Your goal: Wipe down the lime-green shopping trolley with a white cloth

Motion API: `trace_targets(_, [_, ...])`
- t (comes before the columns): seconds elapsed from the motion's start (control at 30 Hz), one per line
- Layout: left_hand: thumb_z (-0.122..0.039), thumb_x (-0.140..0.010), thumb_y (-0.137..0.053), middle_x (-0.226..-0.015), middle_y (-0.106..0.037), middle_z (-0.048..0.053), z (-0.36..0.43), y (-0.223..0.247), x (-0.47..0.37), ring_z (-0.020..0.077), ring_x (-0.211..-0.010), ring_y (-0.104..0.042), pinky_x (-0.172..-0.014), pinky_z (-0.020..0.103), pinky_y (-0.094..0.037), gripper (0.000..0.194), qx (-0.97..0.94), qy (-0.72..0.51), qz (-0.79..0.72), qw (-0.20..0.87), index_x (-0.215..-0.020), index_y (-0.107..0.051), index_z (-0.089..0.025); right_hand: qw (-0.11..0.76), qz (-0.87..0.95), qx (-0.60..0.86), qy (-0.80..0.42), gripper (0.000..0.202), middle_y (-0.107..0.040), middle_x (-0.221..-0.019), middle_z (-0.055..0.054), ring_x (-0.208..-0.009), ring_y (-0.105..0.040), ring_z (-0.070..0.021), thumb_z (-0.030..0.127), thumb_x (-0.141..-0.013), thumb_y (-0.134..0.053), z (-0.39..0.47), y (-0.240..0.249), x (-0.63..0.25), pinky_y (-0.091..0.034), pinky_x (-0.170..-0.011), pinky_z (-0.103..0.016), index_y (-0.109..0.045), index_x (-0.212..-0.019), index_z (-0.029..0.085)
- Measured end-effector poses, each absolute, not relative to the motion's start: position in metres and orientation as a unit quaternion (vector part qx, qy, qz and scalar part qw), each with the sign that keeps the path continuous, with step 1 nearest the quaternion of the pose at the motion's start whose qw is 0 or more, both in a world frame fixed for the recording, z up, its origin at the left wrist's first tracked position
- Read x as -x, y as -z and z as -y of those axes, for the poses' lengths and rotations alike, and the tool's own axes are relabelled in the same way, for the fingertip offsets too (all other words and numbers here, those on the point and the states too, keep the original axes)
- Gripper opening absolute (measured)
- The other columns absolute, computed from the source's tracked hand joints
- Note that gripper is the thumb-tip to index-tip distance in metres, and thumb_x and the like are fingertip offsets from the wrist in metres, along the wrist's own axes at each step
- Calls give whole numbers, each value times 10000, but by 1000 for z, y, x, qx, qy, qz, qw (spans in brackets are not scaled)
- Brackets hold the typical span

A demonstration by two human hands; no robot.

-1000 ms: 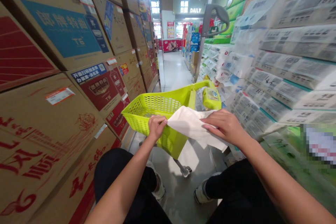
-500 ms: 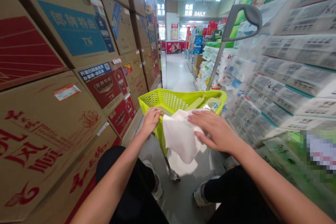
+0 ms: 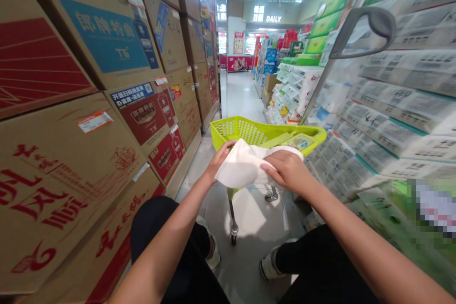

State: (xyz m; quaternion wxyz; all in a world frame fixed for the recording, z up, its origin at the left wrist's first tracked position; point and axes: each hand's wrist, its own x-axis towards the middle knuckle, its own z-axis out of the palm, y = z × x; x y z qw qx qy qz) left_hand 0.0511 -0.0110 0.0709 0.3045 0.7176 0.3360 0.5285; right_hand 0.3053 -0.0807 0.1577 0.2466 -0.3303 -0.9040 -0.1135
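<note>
Both hands point(image 3: 285, 171) press a white cloth point(image 3: 242, 168) on the green basket point(image 3: 256, 133).

White cloth point(image 3: 244, 166) bunched, draped over near rim of lime-green wheeled basket point(image 3: 249, 132), standing in aisle.

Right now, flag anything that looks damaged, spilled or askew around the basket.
Nothing stands out. Both hands, left hand and right hand, press a white cloth on the green basket rim; boxes look neatly stacked.

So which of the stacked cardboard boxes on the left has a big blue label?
The upper brown cardboard box; the boxes below it carry red printing instead.
</note>
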Motion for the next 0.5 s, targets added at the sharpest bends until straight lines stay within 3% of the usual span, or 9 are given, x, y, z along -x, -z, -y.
trace_targets(0.1, [-414, -858, -607, -1213, -626, 119, 14, -67, -74, 245, -1134, -582, -1000, 400, -470, 382, -688, -597, -363, 198, -1153, -582, -174, 313, 867, 385, 44, 472, -578, -620, -31, -590, -501, -150, 405, -1033, -327, 78, -159, -305, -324, -620, -295, -548, -673, 194])
trace_targets(0.2, [-329, -875, -556, -1049, -649, 88, 38, -79, -100, 232, -1019, -596, -927, 399, -478, 168, -697, -598, -378, 119, -969, -608, -200, 422, 784, 448, -79, 540, -462, -534, 8, -505, -398, -124, 518, -1022, -303, 71, -165, -305, -270, -530, -285, -404, -589, 212])
trace_targets(0.27, [-312, -884, -519, -978, -651, 80, 54, -91, -113, 234, -972, -591, -902, 407, -467, 137, -740, -552, -370, 102, -919, -610, -216, 478, 722, 471, -167, 573, -448, -531, 10, -505, -382, -124, 609, -993, -303, 64, -170, -306, -271, -496, -277, -361, -576, 219])
trace_targets(0.37, [-287, -834, -563, -927, -649, 82, 64, -106, -125, 256, -964, -564, -882, 421, -444, 86, -794, -481, -365, 64, -867, -613, -224, 480, 691, 479, -249, 599, -494, -559, 2, -532, -422, -137, 693, -942, -342, 55, -176, -311, -316, -486, -270, -422, -594, 212])
trace_targets(0.5, [-288, -860, -542, -947, -655, 76, 51, -114, -128, 244, -970, -547, -872, 405, -426, 102, -817, -456, -347, 57, -858, -614, -216, 443, 723, 495, -191, 620, -546, -593, -17, -555, -469, -144, 719, -911, -393, 45, -188, -323, -353, -503, -270, -478, -590, 196])
